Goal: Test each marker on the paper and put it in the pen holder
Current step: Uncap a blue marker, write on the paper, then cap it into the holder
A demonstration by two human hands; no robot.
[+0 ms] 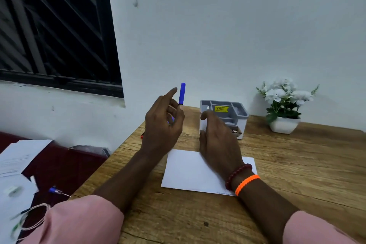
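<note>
A blue marker [182, 93] stands upright in my left hand [162, 123], raised above the far left of the table; its cap end points up and the index finger sticks out. My right hand [217, 138] hovers with fingers spread, holding nothing, just in front of the grey-and-white pen holder [240, 111], whose compartments look empty. A white sheet of paper [188, 170] lies flat on the table beneath my right wrist. A small red thing [142, 136], perhaps another marker, peeks out behind my left hand at the table's left edge.
A white pot of white flowers [284, 105] stands at the back right of the wooden table [297, 174]. The wall is close behind. Left of the table lie papers [17, 156], a cord and small items on a dark red surface.
</note>
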